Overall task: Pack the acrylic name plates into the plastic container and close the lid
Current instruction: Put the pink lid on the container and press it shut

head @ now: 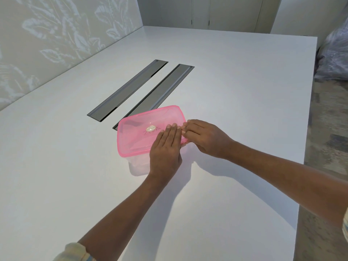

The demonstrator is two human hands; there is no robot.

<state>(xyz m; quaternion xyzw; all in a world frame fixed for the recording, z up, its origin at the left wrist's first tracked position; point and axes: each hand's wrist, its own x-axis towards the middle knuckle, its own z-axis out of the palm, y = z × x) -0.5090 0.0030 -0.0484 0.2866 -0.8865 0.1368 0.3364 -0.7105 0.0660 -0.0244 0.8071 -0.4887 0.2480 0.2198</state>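
A clear plastic container [137, 165] stands on the white table [244, 91] with its pink translucent lid [139, 132] lying on top. My left hand [165, 147] rests flat on the lid's near right part, fingers together and stretched out. My right hand [205, 138] is at the lid's right edge, fingers curled over the rim and thumb under it. Two long grey acrylic name plates [130, 89] [163, 91] lie side by side on the table just beyond the container. The near end of the right plate is hidden behind the lid. I cannot make out what is inside the container.
A leaf-patterned wall panel [47, 44] runs along the table's left side. The table's right edge [308, 129] drops to a patterned carpet. A plastic-wrapped bundle [333, 53] sits on the floor at the far right. Cabinet doors stand behind the table.
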